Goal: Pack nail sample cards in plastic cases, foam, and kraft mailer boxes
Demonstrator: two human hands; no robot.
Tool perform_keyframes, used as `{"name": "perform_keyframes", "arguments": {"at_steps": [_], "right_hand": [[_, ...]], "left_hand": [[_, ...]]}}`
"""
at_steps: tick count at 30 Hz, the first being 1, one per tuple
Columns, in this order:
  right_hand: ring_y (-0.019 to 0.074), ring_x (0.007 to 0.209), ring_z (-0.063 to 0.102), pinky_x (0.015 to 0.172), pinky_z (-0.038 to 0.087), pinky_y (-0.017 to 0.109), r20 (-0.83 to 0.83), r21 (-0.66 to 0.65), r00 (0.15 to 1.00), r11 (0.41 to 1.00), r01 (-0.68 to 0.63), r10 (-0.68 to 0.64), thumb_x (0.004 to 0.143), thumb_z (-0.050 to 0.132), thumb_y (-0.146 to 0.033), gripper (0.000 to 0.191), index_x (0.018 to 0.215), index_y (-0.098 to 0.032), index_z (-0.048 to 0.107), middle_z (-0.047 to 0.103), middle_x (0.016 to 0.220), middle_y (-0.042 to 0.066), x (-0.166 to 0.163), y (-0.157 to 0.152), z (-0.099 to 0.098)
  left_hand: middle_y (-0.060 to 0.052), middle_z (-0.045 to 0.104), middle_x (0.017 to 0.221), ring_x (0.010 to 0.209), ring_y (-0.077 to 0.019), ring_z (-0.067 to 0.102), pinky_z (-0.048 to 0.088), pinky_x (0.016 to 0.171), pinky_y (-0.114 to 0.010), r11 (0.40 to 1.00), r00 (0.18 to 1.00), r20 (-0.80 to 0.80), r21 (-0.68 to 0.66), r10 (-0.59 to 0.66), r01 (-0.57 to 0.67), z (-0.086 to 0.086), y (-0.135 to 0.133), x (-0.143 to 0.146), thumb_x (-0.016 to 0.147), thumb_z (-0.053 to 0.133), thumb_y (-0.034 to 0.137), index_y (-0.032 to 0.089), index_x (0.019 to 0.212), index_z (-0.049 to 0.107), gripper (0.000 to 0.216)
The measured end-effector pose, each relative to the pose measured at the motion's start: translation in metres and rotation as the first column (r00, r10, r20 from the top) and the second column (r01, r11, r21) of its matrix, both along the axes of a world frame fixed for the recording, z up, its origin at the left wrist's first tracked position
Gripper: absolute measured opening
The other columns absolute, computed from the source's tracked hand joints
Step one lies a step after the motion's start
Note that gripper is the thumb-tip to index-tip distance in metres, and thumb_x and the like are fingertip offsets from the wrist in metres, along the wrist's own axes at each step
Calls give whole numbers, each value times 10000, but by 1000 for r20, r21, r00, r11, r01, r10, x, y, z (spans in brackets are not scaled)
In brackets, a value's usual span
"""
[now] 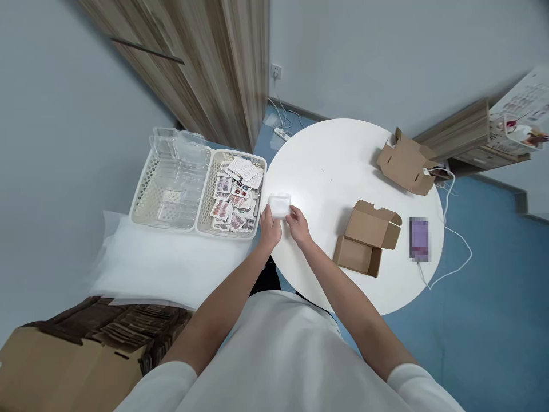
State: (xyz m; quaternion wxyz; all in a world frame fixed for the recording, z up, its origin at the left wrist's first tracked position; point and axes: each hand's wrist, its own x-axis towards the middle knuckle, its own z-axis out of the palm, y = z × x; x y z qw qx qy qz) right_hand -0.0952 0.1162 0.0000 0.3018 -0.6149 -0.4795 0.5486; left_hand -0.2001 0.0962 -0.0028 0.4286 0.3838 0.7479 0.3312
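Note:
Between my two hands is a small white, translucent-looking packet [279, 206], held over the left edge of the round white table [334, 143]. My left hand [270, 230] grips its left side, and my right hand [299, 226] pinches its lower right corner. What lies inside the packet cannot be made out. Just left of my left hand stands a white basket [205, 214] filled with cards of press-on nails [231, 200]. Beside it, another white basket [141, 191] contains clear plastic boxes [178, 171].
An open cardboard box [358, 257] sits right of my hands, with another cardboard box [405, 163] farther back. A pixelated purple phone-like object [419, 239] with a white cable lies near the right edge. White sheets [171, 263] and a carton of brown cardboard [72, 366] are at left.

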Motion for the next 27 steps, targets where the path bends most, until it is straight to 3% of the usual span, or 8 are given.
{"name": "perform_keyframes", "arguments": {"at_steps": [7, 11, 14, 18, 22, 27], "right_hand": [[160, 842, 576, 747, 471, 328, -103, -85, 984, 987, 139, -148, 713, 512, -309, 328, 1030, -228, 494, 570, 1051, 45, 13, -25, -9], [159, 779, 590, 711, 480, 322, -93, -116, 973, 973, 199, -210, 680, 546, -313, 308, 969, -209, 521, 592, 986, 49, 30, -50, -7], [160, 781, 588, 730, 475, 328, -104, -96, 966, 969, 227, -236, 676, 558, -319, 315, 966, -199, 530, 590, 998, 60, 46, -68, 0], [161, 784, 582, 728, 477, 333, -156, -42, 945, 958, 285, -288, 682, 567, -327, 329, 979, -190, 531, 577, 1031, 80, 78, -85, 19], [172, 822, 584, 746, 474, 339, -198, 39, 918, 933, 358, -344, 690, 567, -328, 341, 997, -187, 522, 578, 1032, 90, 130, -98, 41], [180, 819, 594, 748, 470, 341, -98, 113, 921, 916, 386, -377, 690, 549, -312, 317, 981, -190, 519, 596, 994, 81, 202, -110, 48]], "left_hand": [[-96, 560, 1111, 983, -192, 537, 421, 862, -327, 993, 977, 200, 73, 72, -88, -12, -18, -7, 769, 451, 216, 160, 1128, 504, 367], [-95, 608, 975, 837, -159, 579, 462, 767, -305, 993, 962, 264, 65, 73, -93, -15, -38, 1, 722, 518, 200, 145, 998, 554, 283], [-95, 612, 945, 817, -154, 577, 464, 751, -304, 994, 964, 261, 75, 55, -77, -7, -51, 15, 707, 537, 205, 139, 969, 563, 271], [-83, 613, 933, 815, -151, 567, 467, 733, -297, 991, 972, 234, 133, -20, -12, 15, -58, 46, 715, 543, 242, 154, 976, 568, 276], [-78, 607, 954, 808, -143, 562, 473, 707, -283, 976, 957, 249, 195, -147, 99, 36, -60, 95, 726, 540, 258, 169, 986, 561, 275], [-82, 587, 1033, 824, -144, 562, 474, 698, -279, 934, 911, 237, 203, -339, 295, 42, -63, 163, 744, 511, 242, 176, 1052, 521, 315]]}}
